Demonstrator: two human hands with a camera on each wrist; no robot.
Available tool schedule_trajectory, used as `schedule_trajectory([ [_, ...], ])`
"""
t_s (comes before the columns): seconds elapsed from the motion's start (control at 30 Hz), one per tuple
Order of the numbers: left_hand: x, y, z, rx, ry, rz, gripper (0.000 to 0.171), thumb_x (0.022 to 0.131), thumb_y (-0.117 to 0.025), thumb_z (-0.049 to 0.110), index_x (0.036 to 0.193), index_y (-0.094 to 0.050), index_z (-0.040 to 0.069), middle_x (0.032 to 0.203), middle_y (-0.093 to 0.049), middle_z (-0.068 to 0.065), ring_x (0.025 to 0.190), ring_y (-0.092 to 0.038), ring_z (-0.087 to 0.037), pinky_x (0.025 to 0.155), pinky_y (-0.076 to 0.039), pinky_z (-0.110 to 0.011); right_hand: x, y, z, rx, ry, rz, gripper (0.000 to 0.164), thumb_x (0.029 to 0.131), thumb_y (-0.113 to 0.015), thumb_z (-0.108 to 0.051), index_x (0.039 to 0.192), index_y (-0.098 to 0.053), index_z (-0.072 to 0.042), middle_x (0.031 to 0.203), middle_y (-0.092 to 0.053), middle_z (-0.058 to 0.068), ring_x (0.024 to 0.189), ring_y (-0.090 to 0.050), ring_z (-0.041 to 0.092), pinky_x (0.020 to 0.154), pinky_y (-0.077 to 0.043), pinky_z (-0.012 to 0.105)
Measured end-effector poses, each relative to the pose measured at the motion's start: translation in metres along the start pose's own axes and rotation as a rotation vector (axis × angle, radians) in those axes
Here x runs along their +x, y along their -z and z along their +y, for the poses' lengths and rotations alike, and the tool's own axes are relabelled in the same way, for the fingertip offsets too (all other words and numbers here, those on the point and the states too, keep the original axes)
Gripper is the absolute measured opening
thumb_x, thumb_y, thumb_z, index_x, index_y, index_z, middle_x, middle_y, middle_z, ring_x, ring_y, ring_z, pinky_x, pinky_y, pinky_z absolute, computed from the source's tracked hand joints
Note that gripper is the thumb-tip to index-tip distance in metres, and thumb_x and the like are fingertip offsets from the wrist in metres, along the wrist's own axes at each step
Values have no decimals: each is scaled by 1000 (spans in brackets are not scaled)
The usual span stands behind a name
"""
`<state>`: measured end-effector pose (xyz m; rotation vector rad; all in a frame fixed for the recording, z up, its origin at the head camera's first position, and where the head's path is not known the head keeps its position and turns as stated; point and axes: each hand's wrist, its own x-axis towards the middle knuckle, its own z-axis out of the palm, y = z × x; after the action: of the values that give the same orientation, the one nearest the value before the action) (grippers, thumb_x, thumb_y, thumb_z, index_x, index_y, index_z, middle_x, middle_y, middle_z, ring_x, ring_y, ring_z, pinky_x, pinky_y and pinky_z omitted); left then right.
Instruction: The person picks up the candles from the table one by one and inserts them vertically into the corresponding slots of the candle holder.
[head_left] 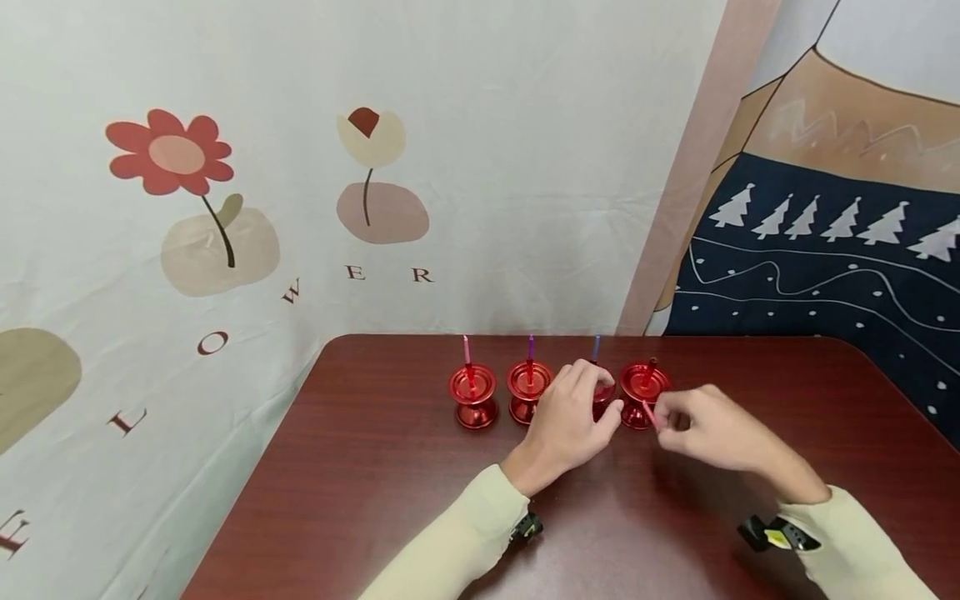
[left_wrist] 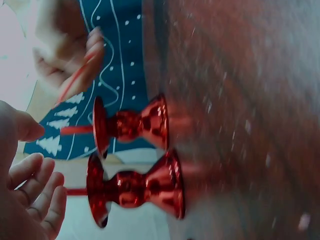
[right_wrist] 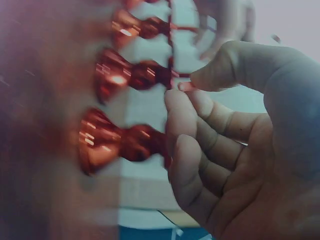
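Observation:
My right hand (head_left: 705, 425) pinches a thin pink candle (head_left: 649, 414) between thumb and fingertips, held tilted just in front of the rightmost shiny red candle holder (head_left: 643, 381). That holder has a short upright tube (head_left: 653, 363) and no candle standing in it. My left hand (head_left: 573, 417) is over the holder beside it, fingers loosely bent, hiding most of it; a blue candle (head_left: 597, 348) rises behind the fingers. In the left wrist view, the left fingertips (left_wrist: 56, 192) are close to the tube of the lower holder (left_wrist: 132, 189).
To the left stand a holder (head_left: 529, 381) with a purple candle (head_left: 531, 347) and another holder (head_left: 473, 385) with a pink candle (head_left: 467, 350). All are in a row near the far edge of the brown table (head_left: 360, 483). A printed cloth (head_left: 525, 167) hangs behind.

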<state>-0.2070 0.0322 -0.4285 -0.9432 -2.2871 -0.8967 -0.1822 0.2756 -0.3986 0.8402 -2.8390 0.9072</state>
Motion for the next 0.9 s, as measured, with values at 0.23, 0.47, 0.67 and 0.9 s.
schedule_trajectory([
  [0.23,-1,-20,14,25,38,-104,45,98,-79,22,137,-67,4,131,-70,-6,92,-69,-10,83,-57,-18,9,24,5,43,-69,192,19,90,-74,-2,86,-69,-19,76,-61,-10,72,-56,9,61,-46,26],
  [0.47,10,-32,31,140,195,-257,67,102,-76,35,157,-54,3,156,-60,-9,101,-79,-22,89,-64,-33,20,29,15,137,-111,308,12,99,-70,-2,91,-69,-12,83,-64,0,71,-60,16,61,-54,26],
  [0.67,21,-42,35,183,319,-367,79,104,-74,42,165,-44,1,167,-50,-11,109,-78,-26,98,-62,-36,26,26,19,181,-150,355,6,103,-69,-6,96,-71,-6,83,-65,4,71,-61,16,62,-56,24],
  [0.9,27,-53,36,140,437,-435,93,103,-73,51,172,-31,5,176,-36,-5,109,-78,-27,98,-63,-44,30,19,25,238,-131,435,6,103,-72,-3,107,-70,1,90,-70,7,71,-63,15,63,-57,21],
])
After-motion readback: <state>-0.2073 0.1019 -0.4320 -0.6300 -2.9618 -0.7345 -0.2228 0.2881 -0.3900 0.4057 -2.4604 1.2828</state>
